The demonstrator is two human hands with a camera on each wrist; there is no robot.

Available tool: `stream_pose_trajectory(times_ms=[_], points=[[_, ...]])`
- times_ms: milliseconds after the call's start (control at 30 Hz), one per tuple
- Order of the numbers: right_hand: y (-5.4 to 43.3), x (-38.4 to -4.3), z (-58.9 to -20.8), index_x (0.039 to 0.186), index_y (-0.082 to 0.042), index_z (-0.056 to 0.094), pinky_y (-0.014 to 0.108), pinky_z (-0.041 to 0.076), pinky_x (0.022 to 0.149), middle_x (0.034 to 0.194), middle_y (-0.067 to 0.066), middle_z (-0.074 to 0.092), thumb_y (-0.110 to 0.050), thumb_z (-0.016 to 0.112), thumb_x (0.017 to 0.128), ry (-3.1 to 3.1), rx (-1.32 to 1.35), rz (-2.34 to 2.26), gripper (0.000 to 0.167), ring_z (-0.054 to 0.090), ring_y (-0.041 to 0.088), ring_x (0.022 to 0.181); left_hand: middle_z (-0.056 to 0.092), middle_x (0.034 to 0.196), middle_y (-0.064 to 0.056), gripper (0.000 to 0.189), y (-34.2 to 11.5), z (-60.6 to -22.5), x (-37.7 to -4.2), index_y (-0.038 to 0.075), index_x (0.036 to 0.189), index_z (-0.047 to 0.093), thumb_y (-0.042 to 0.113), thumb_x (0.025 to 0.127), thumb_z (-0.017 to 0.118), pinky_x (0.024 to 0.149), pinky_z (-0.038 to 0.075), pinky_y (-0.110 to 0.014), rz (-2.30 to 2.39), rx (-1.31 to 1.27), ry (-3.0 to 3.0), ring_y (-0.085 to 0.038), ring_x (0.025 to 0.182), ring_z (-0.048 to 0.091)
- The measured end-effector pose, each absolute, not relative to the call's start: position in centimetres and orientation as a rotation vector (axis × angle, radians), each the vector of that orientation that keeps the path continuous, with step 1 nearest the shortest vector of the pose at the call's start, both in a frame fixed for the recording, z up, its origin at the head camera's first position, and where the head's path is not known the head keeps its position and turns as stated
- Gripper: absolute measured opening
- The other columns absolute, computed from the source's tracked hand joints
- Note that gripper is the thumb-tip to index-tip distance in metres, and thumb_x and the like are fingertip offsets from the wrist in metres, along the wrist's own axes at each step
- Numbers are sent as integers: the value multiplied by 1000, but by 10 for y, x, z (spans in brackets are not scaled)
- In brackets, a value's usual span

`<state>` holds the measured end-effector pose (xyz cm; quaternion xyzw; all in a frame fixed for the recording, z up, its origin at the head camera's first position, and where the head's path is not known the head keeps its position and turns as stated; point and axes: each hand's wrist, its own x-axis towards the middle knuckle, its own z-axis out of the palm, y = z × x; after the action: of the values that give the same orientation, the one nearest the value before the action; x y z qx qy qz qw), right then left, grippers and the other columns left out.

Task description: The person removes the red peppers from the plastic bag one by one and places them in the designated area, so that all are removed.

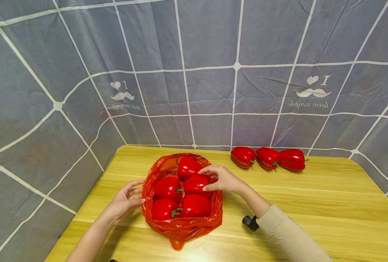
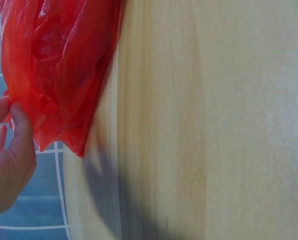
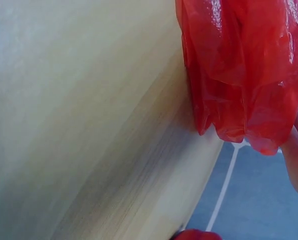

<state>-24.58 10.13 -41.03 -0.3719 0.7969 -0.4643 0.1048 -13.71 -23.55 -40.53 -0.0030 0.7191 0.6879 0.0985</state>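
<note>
An open red plastic bag [image 1: 177,228] stands on the table with several shiny red bell peppers in it. My left hand [image 1: 125,200] is at its left side, the tips of the index finger and thumb touching the plastic, the other fingers apart from it. In the left wrist view, that hand [image 2: 11,155] meets the bag's edge [image 2: 64,60]. Inside the bag, a bell pepper [image 1: 193,183] at the right is held by my right hand [image 1: 221,179], fingers over its top and thumb on its near side. The right wrist view shows mostly the bag's outside [image 3: 244,75].
A row of three red bell peppers [image 1: 267,158] lies at the back of the wooden table [image 1: 312,203], right of the bag. Grey gridded cloth [image 1: 210,91] hangs behind and at both sides. A black device [image 1: 250,223] sits by the right sleeve.
</note>
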Motion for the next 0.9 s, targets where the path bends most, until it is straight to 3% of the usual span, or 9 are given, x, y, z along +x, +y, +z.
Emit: stream_pose_trajectory(times_ms=[233,900], points=[[101,-245,-413,113,-6,64,33,45,92,119,8,58,-15,79,72,2372,-1155,-1266,44,51,22,110,52,115,-16,65,-236,-406,-137,-7,140,24,-8,84,58,79,53,-31,2038,-3,2125,-13,94,60],[99,-243,-412,113,-9,67,39,46,92,120,11,54,-19,80,73,2443,-1145,-1241,43,51,26,110,45,124,-26,62,-234,-406,-138,-8,138,27,-7,85,57,81,52,-31,2034,-14,2128,-14,96,60]])
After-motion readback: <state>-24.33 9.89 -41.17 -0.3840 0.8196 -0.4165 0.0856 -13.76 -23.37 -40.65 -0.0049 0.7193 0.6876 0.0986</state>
